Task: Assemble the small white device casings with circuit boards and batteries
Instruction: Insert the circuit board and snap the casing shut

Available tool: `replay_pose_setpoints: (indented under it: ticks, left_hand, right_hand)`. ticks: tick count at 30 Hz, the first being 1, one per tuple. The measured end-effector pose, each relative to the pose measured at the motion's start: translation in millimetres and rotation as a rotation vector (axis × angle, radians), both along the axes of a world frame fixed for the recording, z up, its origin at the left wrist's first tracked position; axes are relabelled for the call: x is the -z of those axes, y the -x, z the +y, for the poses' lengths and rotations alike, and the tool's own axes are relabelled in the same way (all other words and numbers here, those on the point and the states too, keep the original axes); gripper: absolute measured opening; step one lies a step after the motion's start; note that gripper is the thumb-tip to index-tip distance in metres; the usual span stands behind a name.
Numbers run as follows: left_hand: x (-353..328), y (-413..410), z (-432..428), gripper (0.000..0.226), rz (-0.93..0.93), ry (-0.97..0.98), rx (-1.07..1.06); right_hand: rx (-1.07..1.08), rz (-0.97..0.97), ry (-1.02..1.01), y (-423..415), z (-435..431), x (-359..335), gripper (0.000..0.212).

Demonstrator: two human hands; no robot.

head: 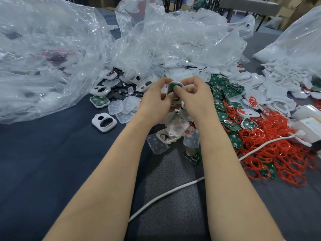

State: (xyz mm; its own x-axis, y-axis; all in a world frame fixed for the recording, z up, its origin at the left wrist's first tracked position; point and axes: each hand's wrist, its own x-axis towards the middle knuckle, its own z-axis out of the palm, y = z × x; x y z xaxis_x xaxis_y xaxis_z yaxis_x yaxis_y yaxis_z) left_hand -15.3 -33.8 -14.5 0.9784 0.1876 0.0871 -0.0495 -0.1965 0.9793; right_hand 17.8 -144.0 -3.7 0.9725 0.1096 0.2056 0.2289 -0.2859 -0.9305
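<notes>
Left grip (pixel 156 100) and right grip (pixel 194 98) met over the counter (pixel 52 153), both holding one white casing (pixel 175 82) between curled fingers. The casing sat at the fingertips, tilted up toward the camera, with a green circuit board (pixel 171 87) seated in it and the right thumb pressed on the board's face.

Nearest the body, a white cable (pixel 165 193) ran across a grey patterned mat (pixel 173 180). Just beyond it lay a loose board with a coin battery (pixel 192 154), beside some translucent covers (pixel 157 143). To the right, a heap of red loops (pixel 271 150) spread over the counter, and white boxes (pixel 311 122) stood at its far edge.

Left of the forearms, an empty casing with two holes (pixel 103 122) lay apart from the rest. Farther back was another casing already holding a board (pixel 99 101). Behind the grips, green boards (pixel 224 94) were piled against more white shells (pixel 278 84).

Crumpled clear plastic bags (pixel 43 58) rose across the back of the counter, and I could not make out their contents.
</notes>
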Motion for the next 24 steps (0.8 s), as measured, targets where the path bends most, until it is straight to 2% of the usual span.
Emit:
replay_pose_setpoints:
  ticks: [5, 12, 24]
  left_hand:
    - [0.5, 0.6, -0.1, 0.029, -0.026, -0.102, -0.027]
    - [-2.7, 0.4, -0.1, 0.027, -0.079, 0.053, -0.048]
    - [0.5, -0.8, -1.9, 0.025, -0.116, 0.002, -0.075]
  right_hand:
    - [0.055, -0.024, 0.044, -2.7, 2.9, 3.3, 0.019]
    - [0.001, -0.017, -0.116, 1.1, 4.3, -0.5, 0.015]
    - [0.038, -0.035, -0.092, 4.3, 9.8, -1.0, 0.018]
